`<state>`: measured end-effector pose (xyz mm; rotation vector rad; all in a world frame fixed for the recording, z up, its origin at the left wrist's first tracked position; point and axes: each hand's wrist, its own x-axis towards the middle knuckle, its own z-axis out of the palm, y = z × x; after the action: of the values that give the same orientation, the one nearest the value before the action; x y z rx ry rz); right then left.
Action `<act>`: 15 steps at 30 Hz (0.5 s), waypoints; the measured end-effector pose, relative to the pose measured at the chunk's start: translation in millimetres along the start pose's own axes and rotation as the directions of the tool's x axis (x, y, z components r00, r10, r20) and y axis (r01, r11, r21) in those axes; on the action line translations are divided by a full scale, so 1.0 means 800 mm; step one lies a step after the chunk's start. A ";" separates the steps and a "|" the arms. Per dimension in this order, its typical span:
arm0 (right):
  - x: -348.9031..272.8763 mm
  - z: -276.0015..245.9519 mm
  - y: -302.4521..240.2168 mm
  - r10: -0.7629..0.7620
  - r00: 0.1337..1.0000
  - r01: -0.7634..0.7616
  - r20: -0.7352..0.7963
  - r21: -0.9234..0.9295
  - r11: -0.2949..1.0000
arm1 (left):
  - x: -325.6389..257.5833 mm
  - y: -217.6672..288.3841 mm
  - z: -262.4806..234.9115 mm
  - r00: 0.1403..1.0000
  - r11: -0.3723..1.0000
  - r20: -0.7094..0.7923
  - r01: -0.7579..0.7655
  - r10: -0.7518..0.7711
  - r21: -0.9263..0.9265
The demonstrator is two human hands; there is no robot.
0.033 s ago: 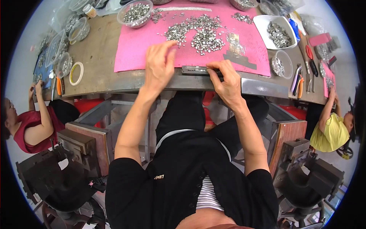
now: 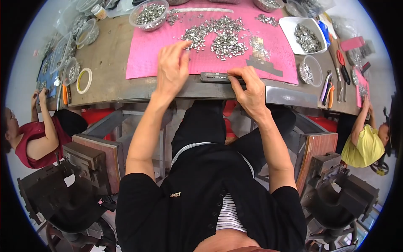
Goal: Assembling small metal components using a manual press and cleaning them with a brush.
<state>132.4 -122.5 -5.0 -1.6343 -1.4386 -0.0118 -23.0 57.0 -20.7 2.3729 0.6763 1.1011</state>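
Observation:
My left hand [image 2: 171, 67] is over the pink mat [image 2: 145, 54], its fingers stretched forward and its thumb apart. Its fingertips are at the near left edge of a loose pile of small shiny metal pieces [image 2: 228, 44]; nothing shows in its grasp. By the table's front edge, my right hand [image 2: 250, 86] pinches the right end of a narrow dark metal bar-shaped holder [image 2: 214, 77]. A few small silvery pieces sit in a row along the holder's top. The right fingers cover its right end.
A clear bowl [image 2: 149, 16] of metal pieces stands at the far left of the mat, a white tray [image 2: 310, 38] at its right. A tape roll [image 2: 84, 81] lies left, and orange-handled pliers [image 2: 331, 94] right. Co-workers sit at both sides.
My left hand has shifted slightly left and away from me along the pile's edge. The right hand and the holder stay in place.

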 end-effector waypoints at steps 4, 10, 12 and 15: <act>-0.001 0.006 -0.001 -0.006 1.000 0.006 -0.028 0.017 1.000 | 0.027 -0.050 0.004 0.998 0.993 0.000 -0.058 0.058 0.098; -0.007 0.008 0.003 -0.256 0.967 0.254 0.016 -0.198 0.947 | 0.036 -0.079 0.013 0.981 0.942 0.059 -0.195 0.186 0.274; -0.010 0.003 0.000 -0.300 0.953 0.300 0.036 -0.220 0.928 | 0.035 -0.072 0.010 0.990 0.977 0.026 -0.138 0.135 0.164; -0.009 -0.002 0.002 -0.355 0.932 0.360 0.065 -0.241 0.901 | 0.037 -0.071 0.007 0.996 0.988 0.008 -0.087 0.087 0.124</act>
<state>132.1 -128.5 -8.8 -1.5431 -1.7939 -0.4042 -16.0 118.5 -39.2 2.5303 0.6635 1.1216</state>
